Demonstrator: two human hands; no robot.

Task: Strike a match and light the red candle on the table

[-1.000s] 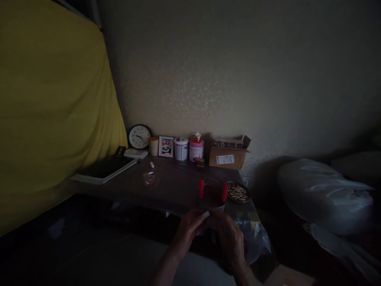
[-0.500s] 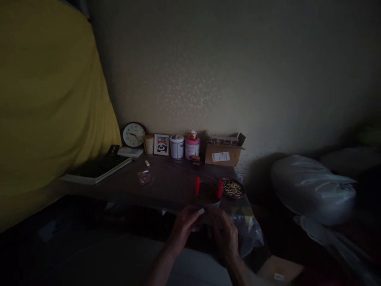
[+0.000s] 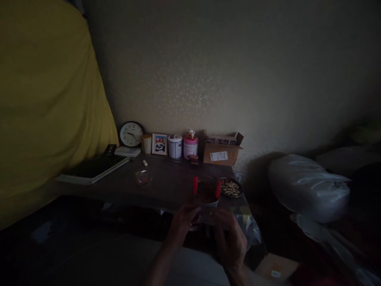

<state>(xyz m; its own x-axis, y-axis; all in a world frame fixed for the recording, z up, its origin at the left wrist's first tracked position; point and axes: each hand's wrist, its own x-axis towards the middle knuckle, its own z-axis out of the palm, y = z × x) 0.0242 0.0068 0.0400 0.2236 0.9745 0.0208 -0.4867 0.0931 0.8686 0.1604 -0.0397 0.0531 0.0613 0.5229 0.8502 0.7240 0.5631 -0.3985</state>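
Note:
My left hand (image 3: 185, 220) is closed on a small pale object (image 3: 196, 209), too dim and blurred to name, in front of the table's near edge. To its right, my right hand (image 3: 229, 234) has its fingers bent toward the left hand; whether they pinch anything is too dark to see. Just beyond both hands stands a round pot (image 3: 207, 194) with a red candle (image 3: 195, 185) at its left side and another red candle (image 3: 218, 188) at its right. A round dish of matchsticks (image 3: 230, 188) sits right beside the pot.
Along the wall stand a clock (image 3: 131, 134), a panda picture (image 3: 160, 144), a white tin (image 3: 175, 146), a pink tin (image 3: 190, 148) and an open cardboard box (image 3: 220, 154). A large book (image 3: 95, 169) lies at the left; a small plastic packet (image 3: 143, 178) lies mid-table. White bags (image 3: 308, 188) are at the right.
My right hand has moved slightly right and down, away from the left hand, so the gap between them is wider. The whole view has shifted slightly.

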